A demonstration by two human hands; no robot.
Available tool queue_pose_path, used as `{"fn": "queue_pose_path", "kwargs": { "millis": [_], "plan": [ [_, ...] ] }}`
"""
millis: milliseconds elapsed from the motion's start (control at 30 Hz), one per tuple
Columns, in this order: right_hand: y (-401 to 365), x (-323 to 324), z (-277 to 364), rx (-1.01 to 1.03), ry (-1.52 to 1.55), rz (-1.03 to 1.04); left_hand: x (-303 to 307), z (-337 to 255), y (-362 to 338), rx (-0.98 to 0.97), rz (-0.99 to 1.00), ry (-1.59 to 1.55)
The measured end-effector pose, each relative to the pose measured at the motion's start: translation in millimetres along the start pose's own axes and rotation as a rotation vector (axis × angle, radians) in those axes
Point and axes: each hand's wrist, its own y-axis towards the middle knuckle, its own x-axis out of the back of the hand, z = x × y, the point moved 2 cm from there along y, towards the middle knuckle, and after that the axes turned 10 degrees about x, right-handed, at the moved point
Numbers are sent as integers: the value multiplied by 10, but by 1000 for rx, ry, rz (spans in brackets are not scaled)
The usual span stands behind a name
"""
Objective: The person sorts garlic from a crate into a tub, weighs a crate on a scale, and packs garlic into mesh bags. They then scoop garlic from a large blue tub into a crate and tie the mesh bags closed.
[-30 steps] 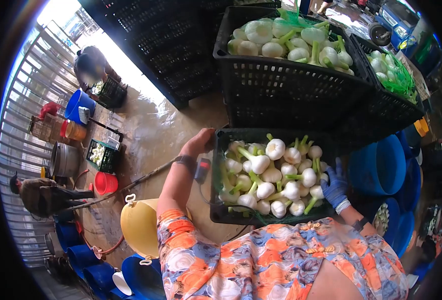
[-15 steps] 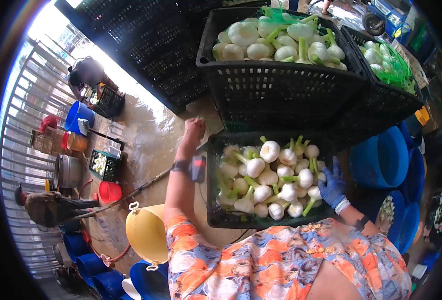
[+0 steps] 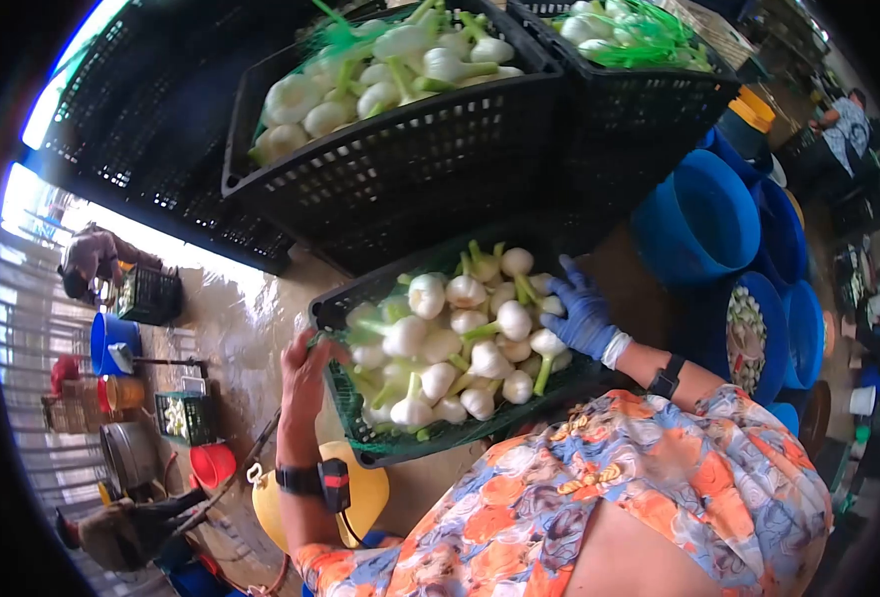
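Crate (image 3: 345, 298) of garlic bulbs (image 3: 441, 345): handling and appearance

Expect a heavy load, judging by the fill; the walls appear stiff, the bulbs firm but liable to bruise or roll. Hold beneath the rim at both ends. The crate sits just beside the rear crate (image 3: 400, 169), on the wearer's side. The bare left hand (image 3: 305, 363) bends at its left end; the blue-gloved right hand (image 3: 581, 314) extends its fingers at the right end. Whether either grips cannot be told. Crate: black, perforated. Bulbs: white, green-stemmed.

Garlic (image 3: 514, 320) in crate (image 3: 440, 444), 2 filled crates (image 3: 410, 149) beyond, tubs (image 3: 698, 214) right.
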Motion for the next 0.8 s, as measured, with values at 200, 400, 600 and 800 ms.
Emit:
{"fn": "queue_pose_path", "kwargs": {
  "millis": [200,400,600,800],
  "plan": [
    [192,30,-839,-349,974,-345,-212,-142,-97,81,-99,490],
    [834,-302,-1268,-508,1416,-69,-1510,-775,389,-463,-356,810],
    [982,-153,-1440,-603,1561,349,-2652,-332,1651,-424,-152,904],
    [1066,-245,-1688,-614,1737,228,-2855,38,2313,-230,-40,1229]
  ]
}}
